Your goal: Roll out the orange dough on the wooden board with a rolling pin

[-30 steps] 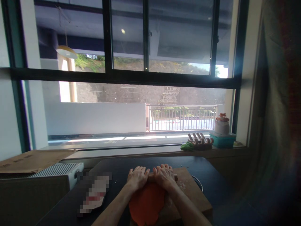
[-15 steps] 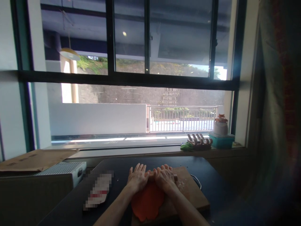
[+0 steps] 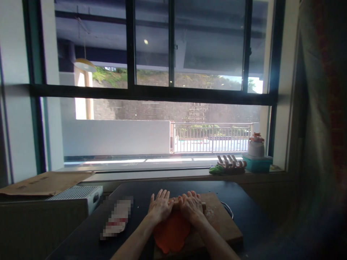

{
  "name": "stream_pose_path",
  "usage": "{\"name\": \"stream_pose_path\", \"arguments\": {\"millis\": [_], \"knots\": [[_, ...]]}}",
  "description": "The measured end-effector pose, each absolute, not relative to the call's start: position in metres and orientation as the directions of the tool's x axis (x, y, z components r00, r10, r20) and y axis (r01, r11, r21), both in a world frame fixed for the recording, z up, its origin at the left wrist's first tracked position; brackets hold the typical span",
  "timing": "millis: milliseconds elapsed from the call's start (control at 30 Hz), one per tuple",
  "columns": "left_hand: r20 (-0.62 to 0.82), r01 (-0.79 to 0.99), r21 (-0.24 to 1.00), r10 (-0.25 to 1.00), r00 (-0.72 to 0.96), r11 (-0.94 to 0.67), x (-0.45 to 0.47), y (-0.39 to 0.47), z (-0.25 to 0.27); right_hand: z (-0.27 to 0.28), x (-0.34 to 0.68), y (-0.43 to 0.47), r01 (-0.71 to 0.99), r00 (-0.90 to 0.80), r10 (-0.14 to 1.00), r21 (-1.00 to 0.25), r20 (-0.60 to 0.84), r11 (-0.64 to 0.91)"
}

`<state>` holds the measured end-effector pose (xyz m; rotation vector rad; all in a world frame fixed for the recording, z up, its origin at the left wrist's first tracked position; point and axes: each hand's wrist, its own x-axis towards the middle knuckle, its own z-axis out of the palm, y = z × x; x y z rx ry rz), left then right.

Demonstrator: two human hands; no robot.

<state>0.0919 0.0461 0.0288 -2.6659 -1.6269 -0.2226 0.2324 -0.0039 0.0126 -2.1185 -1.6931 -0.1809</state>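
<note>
Head view: a wooden rolling pin (image 3: 177, 203) was pressed under the flattened left hand (image 3: 159, 207) and right hand (image 3: 192, 206), at the far edge of an orange dough-like sheet (image 3: 173, 231) on a wooden board (image 3: 219, 227); level, equal pressure from both sides seemed advisable

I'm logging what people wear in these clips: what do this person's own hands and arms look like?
The left hand and right hand are ungloved. Both forearms are bare where they show, with no sleeve, watch or bracelet visible. Any ring or small marking is too fine to tell.
</note>
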Motion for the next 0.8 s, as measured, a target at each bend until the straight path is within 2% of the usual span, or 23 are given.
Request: {"name": "stream_pose_path", "arguments": {"millis": [367, 800], "knots": [[0.131, 0.908, 0.071, 0.907, 0.401, -0.412, 0.104, 0.069, 0.03, 0.024, 0.237, 0.022, 0.943, 0.297, 0.91, -0.24, 0.289, -0.232], [0.12, 0.903, 0.074, 0.903, 0.414, -0.423, 0.096, 0.051, 0.027, 0.017, 0.234, 0.003, 0.954, 0.26, 0.917, -0.229, 0.302, -0.195]]}}
